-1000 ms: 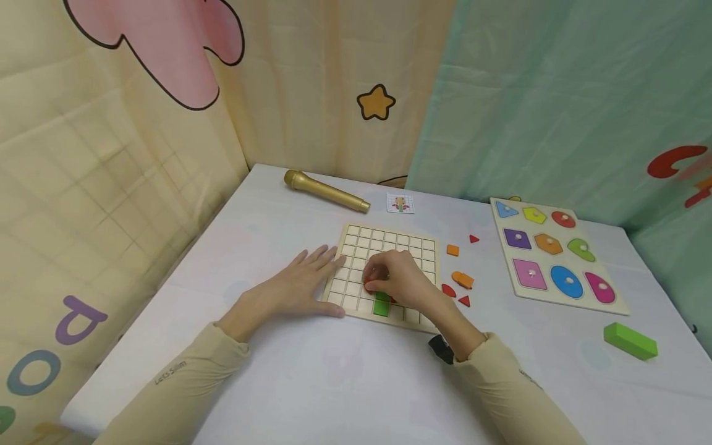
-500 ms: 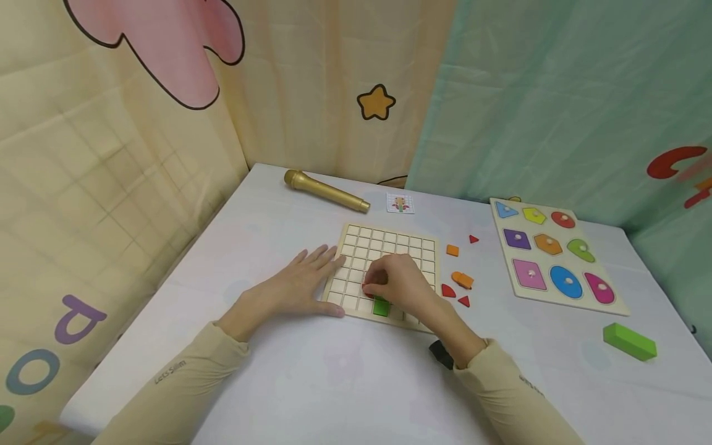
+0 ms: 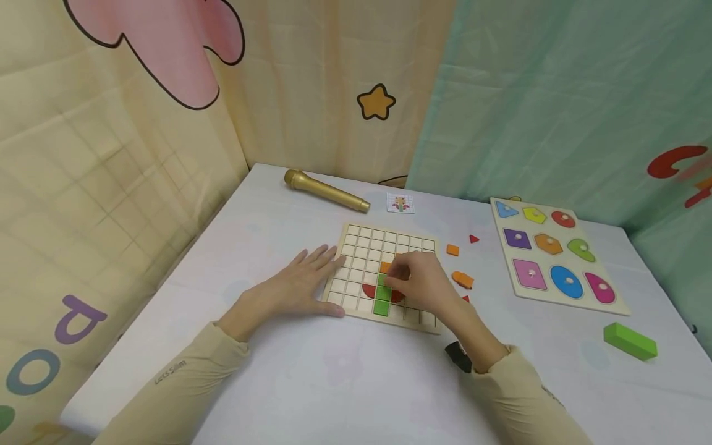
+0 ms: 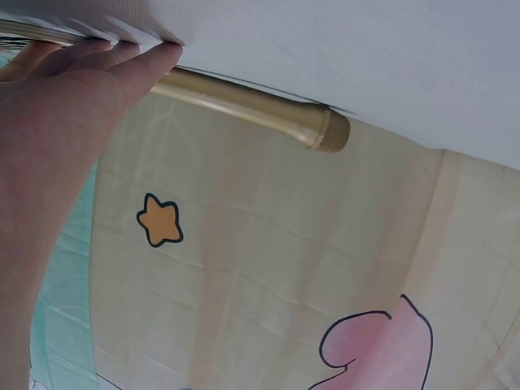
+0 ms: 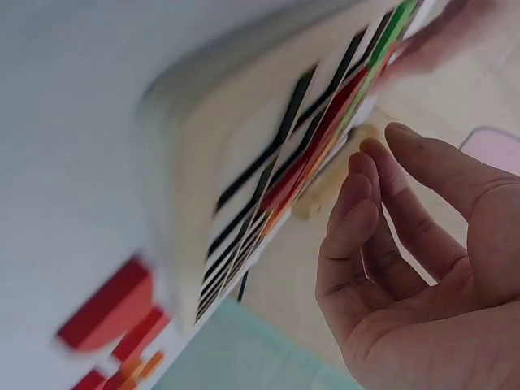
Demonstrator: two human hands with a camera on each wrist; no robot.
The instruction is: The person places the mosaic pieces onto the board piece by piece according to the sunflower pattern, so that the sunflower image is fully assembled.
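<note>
On the table lies a wooden grid board (image 3: 339,285). Green pieces (image 3: 382,308) stand in a column on it, with a red rounded piece (image 3: 369,290) to their left, another red piece (image 3: 397,296) to their right and an orange piece (image 3: 385,267) above. My left hand (image 3: 300,284) rests by the board's left edge, fingers spread. Over the board hovers my right hand (image 3: 421,281), covering part of it. In the right wrist view, this hand (image 5: 414,260) has loosely curved fingers, and a gap shows between thumb and fingertips with nothing in it.
Right of the board lie an orange square (image 3: 453,250), a red triangle (image 3: 473,238) and orange pieces (image 3: 462,279). Behind it are a gold microphone (image 3: 328,191) and a pattern card (image 3: 400,203). A shape puzzle (image 3: 520,256) and a green block (image 3: 630,341) stand farther right.
My right hand has let go of the red rounded piece left of the green column and moved to the right, uncovering more of the board. My left hand has stayed put.
</note>
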